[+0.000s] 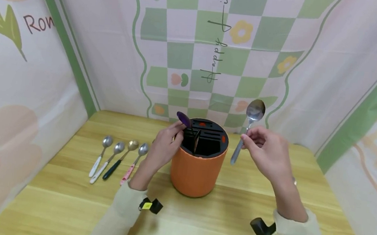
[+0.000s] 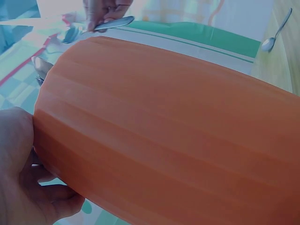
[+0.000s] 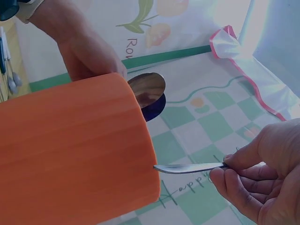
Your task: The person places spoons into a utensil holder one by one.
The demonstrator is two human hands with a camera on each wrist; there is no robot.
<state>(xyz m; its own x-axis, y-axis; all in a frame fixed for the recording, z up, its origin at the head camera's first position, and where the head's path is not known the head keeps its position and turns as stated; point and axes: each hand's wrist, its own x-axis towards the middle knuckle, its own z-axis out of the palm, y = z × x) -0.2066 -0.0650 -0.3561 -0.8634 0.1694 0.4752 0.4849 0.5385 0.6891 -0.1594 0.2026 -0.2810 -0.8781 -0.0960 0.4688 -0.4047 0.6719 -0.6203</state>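
My right hand (image 1: 269, 151) pinches a silver spoon (image 1: 255, 111) by its handle, bowl upward, just right of an orange utensil holder (image 1: 196, 175). In the right wrist view the flat handle end (image 3: 187, 168) points towards the holder's rim. My left hand (image 1: 165, 145) grips the holder's left rim, fingers bent against its side (image 2: 61, 201). Beside those fingers a purple spoon (image 1: 183, 119) stands in the holder, bowl up. From the right wrist side, a second, shiny spoon bowl (image 3: 147, 88) overlaps the purple one. The black divided insert (image 1: 207, 147) has slots and wider compartments.
Several small spoons lie side by side on the wooden table (image 1: 63, 196) to the left: two white-handled, a dark-green-handled one (image 1: 112, 169) and a pink-handled one (image 1: 127, 174), partly beside my left forearm. Printed cloth (image 1: 177, 55) hangs behind the table and along both sides.
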